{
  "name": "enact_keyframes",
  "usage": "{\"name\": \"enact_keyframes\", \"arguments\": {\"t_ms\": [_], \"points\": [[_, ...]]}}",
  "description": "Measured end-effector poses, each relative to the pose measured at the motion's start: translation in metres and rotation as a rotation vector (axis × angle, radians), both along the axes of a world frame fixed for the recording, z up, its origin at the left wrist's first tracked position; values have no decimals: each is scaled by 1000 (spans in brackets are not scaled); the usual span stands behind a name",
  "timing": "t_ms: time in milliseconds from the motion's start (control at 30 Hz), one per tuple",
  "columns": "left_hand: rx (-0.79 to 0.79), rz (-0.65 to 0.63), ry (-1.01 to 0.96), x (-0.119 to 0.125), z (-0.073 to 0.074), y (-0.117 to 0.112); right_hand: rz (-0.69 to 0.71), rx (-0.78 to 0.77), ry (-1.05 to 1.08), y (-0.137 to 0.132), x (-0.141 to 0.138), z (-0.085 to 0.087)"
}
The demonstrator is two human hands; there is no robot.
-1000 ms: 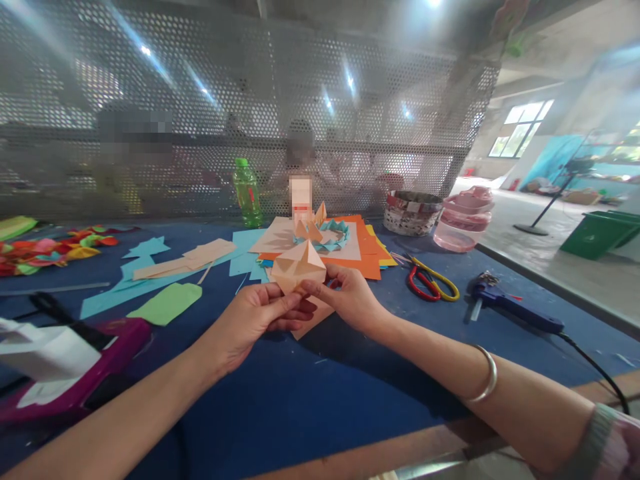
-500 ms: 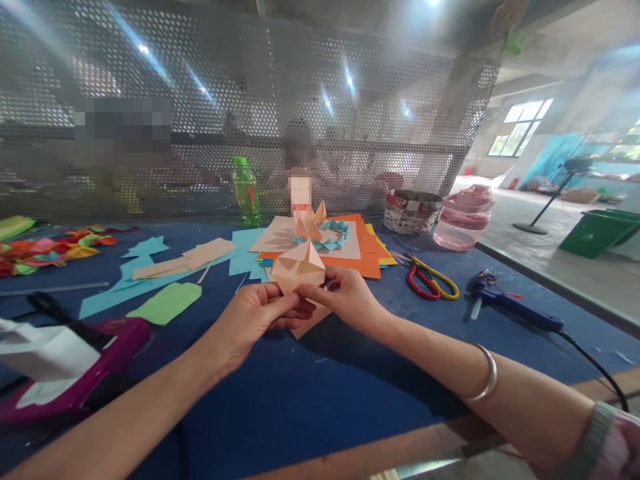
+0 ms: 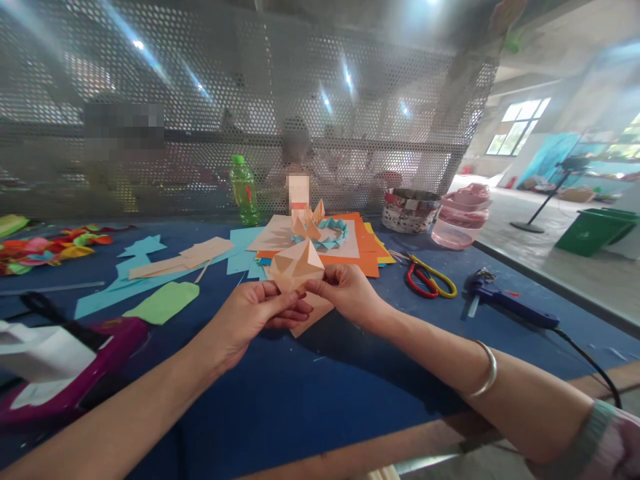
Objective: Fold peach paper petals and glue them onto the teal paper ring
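A peach-coloured folded paper piece (image 3: pixel 296 267) with a raised point is held up over the blue table. Its lower left edge is pinched by my left hand (image 3: pixel 263 305), thumb on top and fingers underneath. My right hand (image 3: pixel 350 293) grips the right corner between thumb and fingers. Beneath the hands lies a flat peach paper sheet (image 3: pixel 313 317), partly hidden by them. Just beyond, a folded paper model (image 3: pixel 334 233) in blue and peach rests on a stack of coloured paper (image 3: pixel 367 257).
Scissors (image 3: pixel 430 279), a glue gun (image 3: pixel 513 300), a woven basket (image 3: pixel 410 210) and a pink water bottle (image 3: pixel 461 217) stand to the right. Left are paper scraps (image 3: pixel 165 303) and a purple power strip (image 3: pixel 117 347). A green bottle (image 3: pixel 243 190) is near the perforated screen (image 3: pixel 200 73).
My right hand's thumb has slid slightly right along the paper's lower edge, and the piece is tilted a little. Both hands keep hold of it; the view shifts slightly.
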State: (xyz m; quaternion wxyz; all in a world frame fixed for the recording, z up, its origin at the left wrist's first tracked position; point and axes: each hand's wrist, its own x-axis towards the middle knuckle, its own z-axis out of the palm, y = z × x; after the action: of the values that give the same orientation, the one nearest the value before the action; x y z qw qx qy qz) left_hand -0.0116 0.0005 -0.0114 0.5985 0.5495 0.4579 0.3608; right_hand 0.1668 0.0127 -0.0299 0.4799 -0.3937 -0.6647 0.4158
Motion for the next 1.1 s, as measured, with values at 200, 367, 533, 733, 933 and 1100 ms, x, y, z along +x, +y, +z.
{"name": "enact_keyframes", "arguments": {"t_ms": [200,367,533,733,933,1100], "points": [[-27,45,5,-2,0,1,2,-80,73,-2,0,-1],[-1,7,13,1,3,-2,68,-163,140,-11,-6,5],[301,141,109,2,6,0,-15,-192,189,-6,-5,6],[773,190,259,-4,6,6,22,-194,203,-3,-2,7],[864,68,425,-8,4,7,84,-141,146,-7,-3,7],[788,92,474,-7,5,5,112,-109,101,-7,-2,7]]}}
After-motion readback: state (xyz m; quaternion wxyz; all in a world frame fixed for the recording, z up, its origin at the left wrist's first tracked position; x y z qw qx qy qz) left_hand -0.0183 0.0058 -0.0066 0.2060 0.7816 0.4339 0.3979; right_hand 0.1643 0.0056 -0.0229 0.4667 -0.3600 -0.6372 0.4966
